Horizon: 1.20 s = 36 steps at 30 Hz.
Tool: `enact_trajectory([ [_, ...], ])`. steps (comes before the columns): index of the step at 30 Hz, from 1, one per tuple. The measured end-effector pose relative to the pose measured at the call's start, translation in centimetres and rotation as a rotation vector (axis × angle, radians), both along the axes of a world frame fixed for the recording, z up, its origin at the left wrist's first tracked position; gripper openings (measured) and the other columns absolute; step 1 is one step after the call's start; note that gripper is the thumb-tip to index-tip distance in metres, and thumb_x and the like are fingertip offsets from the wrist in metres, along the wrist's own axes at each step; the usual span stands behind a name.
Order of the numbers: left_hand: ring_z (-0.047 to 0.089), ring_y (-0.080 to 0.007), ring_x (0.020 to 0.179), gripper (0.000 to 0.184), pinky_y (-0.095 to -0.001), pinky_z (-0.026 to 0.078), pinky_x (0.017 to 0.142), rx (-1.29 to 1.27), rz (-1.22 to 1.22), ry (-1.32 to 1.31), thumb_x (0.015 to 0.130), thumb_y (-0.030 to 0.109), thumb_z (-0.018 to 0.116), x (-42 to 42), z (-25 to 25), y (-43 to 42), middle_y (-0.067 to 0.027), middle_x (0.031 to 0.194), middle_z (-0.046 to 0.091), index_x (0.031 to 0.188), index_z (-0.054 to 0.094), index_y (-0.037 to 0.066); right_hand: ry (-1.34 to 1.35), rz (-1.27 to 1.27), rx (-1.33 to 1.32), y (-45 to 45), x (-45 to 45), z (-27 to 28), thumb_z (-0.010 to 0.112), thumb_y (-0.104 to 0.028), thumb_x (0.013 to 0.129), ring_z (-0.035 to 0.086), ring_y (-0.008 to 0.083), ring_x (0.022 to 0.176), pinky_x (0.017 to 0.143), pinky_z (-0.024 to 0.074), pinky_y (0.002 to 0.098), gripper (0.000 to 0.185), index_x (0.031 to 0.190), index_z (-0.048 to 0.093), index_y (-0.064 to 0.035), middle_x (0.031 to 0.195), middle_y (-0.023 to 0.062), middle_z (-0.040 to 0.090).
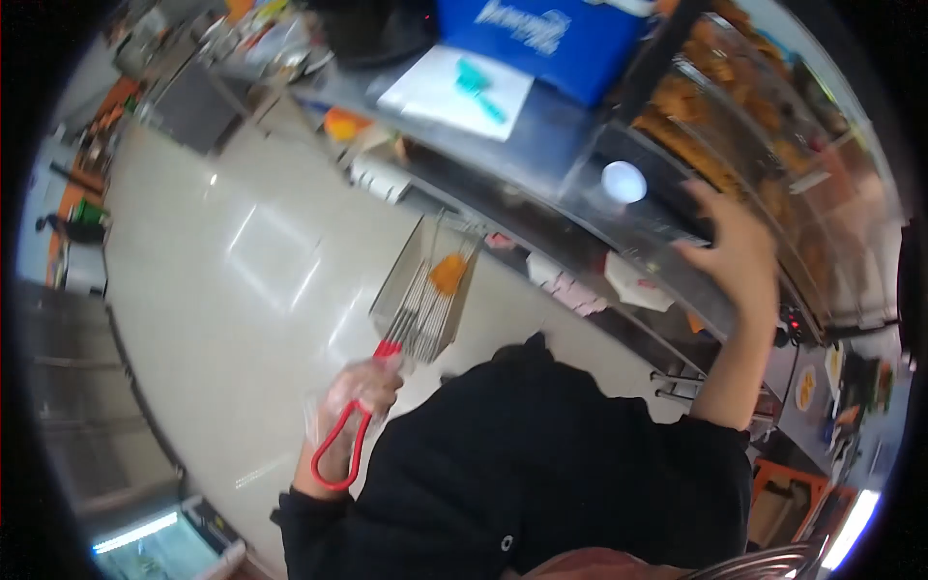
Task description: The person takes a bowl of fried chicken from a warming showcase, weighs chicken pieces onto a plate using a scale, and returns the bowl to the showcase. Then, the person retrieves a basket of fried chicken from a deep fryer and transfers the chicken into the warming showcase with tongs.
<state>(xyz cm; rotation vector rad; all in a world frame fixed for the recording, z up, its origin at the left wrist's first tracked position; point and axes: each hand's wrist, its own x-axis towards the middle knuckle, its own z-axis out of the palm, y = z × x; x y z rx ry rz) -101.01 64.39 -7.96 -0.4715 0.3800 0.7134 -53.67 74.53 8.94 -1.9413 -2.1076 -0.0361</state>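
My left hand [365,389], in a clear plastic glove, is wrapped round the red handle [333,483] of a wire fry basket [425,314]. An orange-brown fried piece [448,275] lies in the basket, which hangs over the floor beside the counter. My right hand [735,232] is bare, its thumb and fingers spread above the counter edge near the glass food case. Left of its fingertips stands a white round-topped object [623,182], apart from the hand.
A blue bag [541,39] and a white sheet [425,92] with a teal object [478,89] sit on the metal counter [541,174]. Fried food fills the display case [735,97] at the right. Papers [570,283] lie on the shelf below.
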Motion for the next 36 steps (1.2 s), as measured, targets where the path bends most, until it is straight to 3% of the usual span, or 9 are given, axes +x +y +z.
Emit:
enact_trajectory([
  [4,0.041,-0.0055,0.053,0.019,-0.0184,0.035,0.041,0.025,-0.041,0.112,0.097,0.003,0.044,0.4,1.8,-0.5,-0.0015,0.072,0.042,0.113,0.040,-0.006,-0.213,0.337,-0.381,4.6,-8.2,-14.3,0.079,-0.040,0.064,0.064,0.0292,0.099,0.083,0.0526,0.0418,0.073,0.130,0.058,-0.0184,0.110,0.0101,0.064],
  [6,0.041,-0.0046,0.053,0.021,-0.0175,0.035,0.041,0.054,-0.070,0.121,0.097,0.002,0.043,0.2,1.5,-0.5,-0.0014,0.072,0.041,0.115,0.039,-0.007,-0.221,0.401,-0.388,6.2,-11.1,-20.1,0.080,-0.041,0.064,0.065,0.0293,0.097,0.081,0.0530,0.0420,0.072,0.127,0.059,-0.0151,0.103,0.0114,0.064],
  [14,0.041,-0.0049,0.053,0.021,-0.0173,0.035,0.041,0.087,-0.202,0.303,0.098,0.004,0.044,-1.0,0.2,-0.9,-0.0020,0.074,0.042,0.114,0.042,-0.008,-0.481,0.340,-0.617,11.3,-20.2,-34.0,0.085,-0.045,0.060,0.065,0.0266,0.102,0.078,0.0536,0.0398,0.067,0.114,0.066,-0.0092,0.107,0.0099,0.067],
  [18,0.043,-0.0080,0.057,0.022,-0.0190,0.037,0.044,-0.149,-0.146,0.021,0.099,0.010,0.044,-2.2,-1.3,-1.6,-0.0038,0.078,0.045,0.115,0.042,-0.004,-0.633,0.354,-0.484,10.1,-22.2,-36.5,0.065,-0.022,0.083,0.065,0.0271,0.101,0.077,0.0524,0.0404,0.020,0.095,0.072,-0.0075,0.099,0.0100,0.069],
  [23,0.042,-0.0082,0.058,0.023,-0.0196,0.037,0.044,-0.122,-0.154,0.174,0.099,0.012,0.044,-3.0,-2.0,-2.0,-0.0044,0.079,0.045,0.116,0.041,-0.003,-0.263,0.403,-0.237,9.1,-19.2,-42.0,0.058,-0.015,0.083,0.064,0.0275,0.092,0.077,0.0495,0.0404,0.014,0.091,0.069,-0.0100,0.094,0.0115,0.066],
  [25,0.042,-0.0071,0.058,0.025,-0.0185,0.036,0.044,-0.156,-0.203,-0.013,0.099,0.010,0.044,-3.0,-2.7,-1.9,-0.0041,0.078,0.045,0.118,0.040,-0.006,-0.288,0.456,-0.304,9.0,-18.0,-42.0,0.057,-0.014,0.082,0.063,0.0268,0.091,0.075,0.0491,0.0396,0.015,0.093,0.068,-0.0106,0.093,0.0121,0.064],
  [30,0.042,-0.0052,0.056,0.028,-0.0174,0.035,0.042,-0.063,-0.196,0.118,0.097,0.004,0.046,-2.4,-1.8,-2.0,-0.0026,0.075,0.043,0.119,0.038,-0.011,-0.314,0.496,-0.139,7.9,-17.0,-39.7,0.057,-0.012,0.080,0.063,0.0263,0.088,0.072,0.0479,0.0398,0.013,0.088,0.067,-0.0096,0.088,0.0114,0.064],
  [33,0.041,-0.0050,0.055,0.029,-0.0174,0.035,0.042,-0.114,-0.205,0.091,0.096,0.005,0.048,-2.3,-1.7,-2.1,-0.0020,0.074,0.043,0.119,0.039,-0.010,-0.387,0.526,-0.223,8.3,-18.1,-40.9,0.057,-0.012,0.079,0.064,0.0265,0.084,0.068,0.0484,0.0401,0.012,0.083,0.068,-0.0098,0.085,0.0105,0.064],
  [36,0.042,-0.0063,0.057,0.012,-0.0198,0.037,0.046,-0.078,-0.187,0.126,0.096,0.006,0.047,-2.6,-1.7,-2.3,-0.0025,0.074,0.043,0.108,0.045,0.001,-0.191,0.383,-0.202,9.2,-18.4,-45.7,0.057,-0.016,0.079,0.067,0.0273,0.083,0.068,0.0516,0.0430,0.012,0.077,0.068,-0.0099,0.082,0.0117,0.066],
])
